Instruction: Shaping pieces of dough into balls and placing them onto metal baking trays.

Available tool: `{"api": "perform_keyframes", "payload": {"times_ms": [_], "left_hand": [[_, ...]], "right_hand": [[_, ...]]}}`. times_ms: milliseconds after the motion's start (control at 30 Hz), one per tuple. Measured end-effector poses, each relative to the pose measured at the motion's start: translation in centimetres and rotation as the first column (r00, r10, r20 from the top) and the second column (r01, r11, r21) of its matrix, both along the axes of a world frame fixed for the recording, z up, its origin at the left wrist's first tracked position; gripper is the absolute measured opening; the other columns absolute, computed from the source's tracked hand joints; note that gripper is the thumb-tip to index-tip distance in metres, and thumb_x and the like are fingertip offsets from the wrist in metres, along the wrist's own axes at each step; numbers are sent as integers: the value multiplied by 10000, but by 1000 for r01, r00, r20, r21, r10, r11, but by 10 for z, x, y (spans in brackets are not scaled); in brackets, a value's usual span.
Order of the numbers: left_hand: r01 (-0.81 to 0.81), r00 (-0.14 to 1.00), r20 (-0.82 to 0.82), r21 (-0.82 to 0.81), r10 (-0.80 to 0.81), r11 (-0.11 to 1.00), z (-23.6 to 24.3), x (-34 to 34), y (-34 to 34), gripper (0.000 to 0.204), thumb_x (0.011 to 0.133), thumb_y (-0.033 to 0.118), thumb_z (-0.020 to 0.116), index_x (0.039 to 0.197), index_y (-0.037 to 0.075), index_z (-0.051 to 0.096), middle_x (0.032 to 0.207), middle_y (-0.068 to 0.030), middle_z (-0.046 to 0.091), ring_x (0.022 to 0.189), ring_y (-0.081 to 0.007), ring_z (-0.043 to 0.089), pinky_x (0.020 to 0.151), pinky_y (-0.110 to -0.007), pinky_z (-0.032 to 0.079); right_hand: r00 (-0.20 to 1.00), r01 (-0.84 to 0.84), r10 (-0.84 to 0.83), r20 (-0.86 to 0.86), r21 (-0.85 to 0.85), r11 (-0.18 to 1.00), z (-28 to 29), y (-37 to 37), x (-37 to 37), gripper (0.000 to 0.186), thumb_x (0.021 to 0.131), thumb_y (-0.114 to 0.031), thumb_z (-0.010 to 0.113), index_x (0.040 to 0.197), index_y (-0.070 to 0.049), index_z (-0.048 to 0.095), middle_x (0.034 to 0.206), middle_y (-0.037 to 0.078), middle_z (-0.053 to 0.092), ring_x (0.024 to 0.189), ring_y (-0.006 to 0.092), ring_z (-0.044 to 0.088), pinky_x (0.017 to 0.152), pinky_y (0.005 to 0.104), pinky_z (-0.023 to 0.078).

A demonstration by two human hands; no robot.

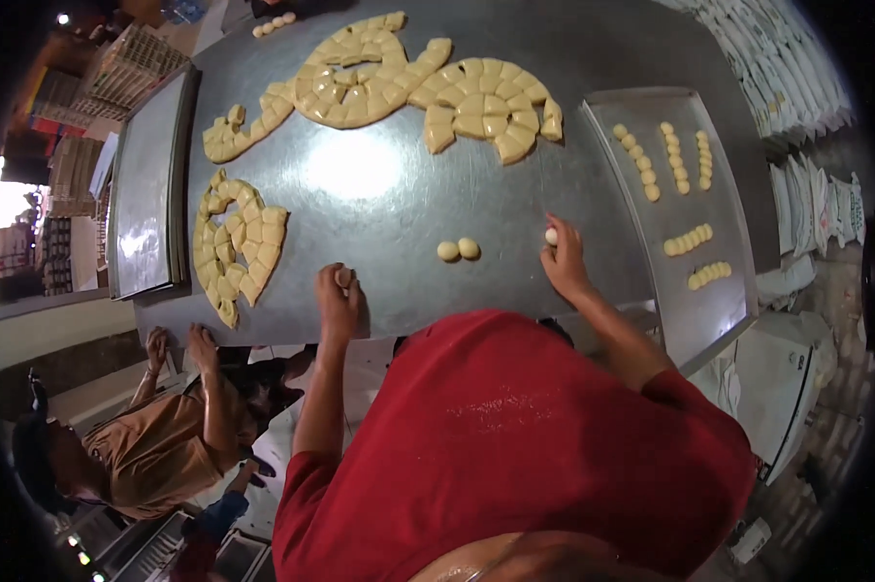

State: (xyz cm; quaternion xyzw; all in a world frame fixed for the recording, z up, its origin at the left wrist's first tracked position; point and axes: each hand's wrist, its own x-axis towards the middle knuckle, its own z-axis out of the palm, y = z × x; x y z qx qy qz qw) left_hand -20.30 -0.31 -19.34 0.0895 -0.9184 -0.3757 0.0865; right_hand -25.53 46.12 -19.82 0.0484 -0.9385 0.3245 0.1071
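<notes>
namely: one right hand (pixel 567 264), fingers closed lightly about one pale dough ball (pixel 551 236) at the tips, low over the steel table (pixel 408 209), a grip probably kept loose to spare its round shape; one left hand (pixel 338 308), fingers curled, whether clamped on dough cannot be told; two dough balls (pixel 458 249), side by side between the hands, nearer the right, presumably for easy reach; cut dough pieces (pixel 493 104), beyond and to the left; one metal tray (pixel 699 315), rightward, its dough rows (pixel 636 162) spaced, likely against sticking.
</notes>
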Motion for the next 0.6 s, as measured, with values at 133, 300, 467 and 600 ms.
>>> {"api": "perform_keyframes", "payload": {"times_ms": [133, 300, 467, 600], "left_hand": [[-72, 994, 97, 321, 42, 945, 29, 1, 25, 407, 926, 135, 712, 1289, 28, 564, 1168, -141, 636, 1099, -299, 590, 950, -427, 470], [280, 960, -25, 63, -279, 958, 28, -31, 98, 498, 885, 169, 744, 1342, 54, 585, 1320, -142, 610, 1178, -313, 580, 1002, -420, 459], [365, 930, -15, -105, -368, 925, 29, -13, 99, 499, 887, 150, 728, 1361, 73, 593, 1304, -145, 627, 1183, -318, 577, 1013, -418, 452], [239, 962, 35, 369, -270, 898, 116, -19, 74, 368, 945, 73, 660, 1310, 59, 612, 1333, -109, 655, 1220, -254, 572, 984, -368, 444]], "right_hand": [[988, 83, -41, 148, -291, 953, 25, -5, 7, 628, 847, -4, 667, 1449, -83, 508, 1097, 133, 630, 1006, 342, 590, 955, 453, 461], [941, -337, 338, 19, -46, 940, 28, -75, -13, 716, 852, -140, 778, 1494, -77, 467, 1187, 149, 625, 1079, 302, 610, 962, 440, 491], [911, -208, 341, 231, -457, 865, 24, -67, -41, 801, 835, -234, 847, 1509, -78, 444, 1142, 71, 621, 1045, 207, 579, 941, 374, 485], [946, 253, -134, 295, -411, 876, -44, 39, -138, 728, 895, -339, 784, 1484, -43, 476, 1240, 139, 607, 1057, 250, 626, 935, 394, 512]]}}
